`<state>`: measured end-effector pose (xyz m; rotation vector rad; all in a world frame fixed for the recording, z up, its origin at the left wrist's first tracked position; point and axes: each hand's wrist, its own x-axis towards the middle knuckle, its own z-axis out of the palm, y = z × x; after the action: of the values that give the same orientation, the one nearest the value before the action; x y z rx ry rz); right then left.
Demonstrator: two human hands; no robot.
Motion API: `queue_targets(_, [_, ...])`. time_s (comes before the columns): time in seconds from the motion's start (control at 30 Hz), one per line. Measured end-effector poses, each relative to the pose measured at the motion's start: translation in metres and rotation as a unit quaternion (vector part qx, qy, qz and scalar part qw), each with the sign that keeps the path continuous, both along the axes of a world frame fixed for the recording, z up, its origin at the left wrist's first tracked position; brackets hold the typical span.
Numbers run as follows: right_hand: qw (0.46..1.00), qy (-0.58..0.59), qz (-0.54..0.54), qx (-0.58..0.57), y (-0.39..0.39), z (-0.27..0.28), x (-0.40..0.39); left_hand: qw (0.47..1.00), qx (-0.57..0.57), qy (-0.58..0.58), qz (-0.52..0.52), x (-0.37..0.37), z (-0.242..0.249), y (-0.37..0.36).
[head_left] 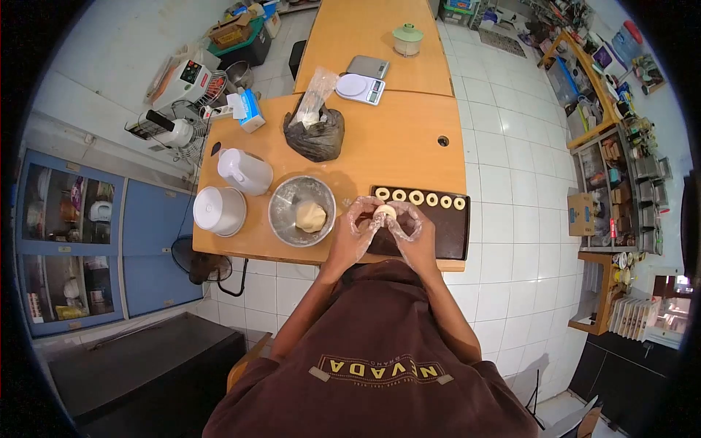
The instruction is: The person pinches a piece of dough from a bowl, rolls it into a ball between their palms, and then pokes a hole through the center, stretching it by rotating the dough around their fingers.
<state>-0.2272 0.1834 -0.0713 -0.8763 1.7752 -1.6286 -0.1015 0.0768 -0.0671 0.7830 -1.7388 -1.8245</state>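
Observation:
Between my two floury hands, a small ring of pale dough (385,212) is held up over the left edge of the dark baking tray (445,233). My left hand (358,223) has its fingers curled around the ring's left side. From the right, my right hand (413,228) pinches the same ring. Along the tray's far edge lies a row of several dough rings (416,197). To the left of my hands stands a metal bowl (281,212), dusted with flour, with a lump of dough (311,217) inside it.
Left of the bowl are a white pitcher (246,172) and a white lidded tub (219,211). Farther back on the table (409,135) sit a black plastic bag (315,139), a white kitchen scale (360,87), a grey scale (368,66) and a green-lidded container (407,40).

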Motion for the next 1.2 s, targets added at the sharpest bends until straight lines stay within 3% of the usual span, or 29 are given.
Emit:
queue_targets(0.07, [1.0,0.007,0.02,-0.005,0.0,-0.009,0.001,0.995,-0.079,-0.054,-0.024,0.004,0.011,-0.005])
queue_targets(0.2, [0.999,-0.047,-0.008,0.007,-0.002,-0.011,0.007,0.982,-0.183,-0.045,-0.023,0.012,0.011,-0.014])
queue_targets(0.3, [1.0,-0.023,-0.019,0.01,-0.009,-0.014,0.014,0.99,-0.108,-0.083,-0.037,0.023,0.013,-0.022])
queue_targets(0.6, [0.999,-0.046,0.002,-0.019,-0.046,-0.005,0.051,0.998,0.048,0.021,-0.023,0.057,0.01,-0.055])
queue_targets(0.83, [0.993,-0.122,-0.006,-0.006,-0.082,0.029,0.089,0.998,0.037,0.037,0.03,0.091,0.019,-0.093])
queue_targets(0.93, [0.988,-0.153,-0.001,-0.03,-0.099,0.037,0.102,0.976,0.179,0.102,0.067,0.099,0.027,-0.102])
queue_targets(1.0, [0.986,-0.15,0.0,-0.072,-0.112,0.035,0.112,0.977,0.167,0.119,0.06,0.103,0.028,-0.105])
queue_targets(1.2, [0.99,-0.127,-0.023,-0.055,-0.127,0.041,0.131,0.987,0.121,0.104,-0.005,0.124,0.039,-0.125])
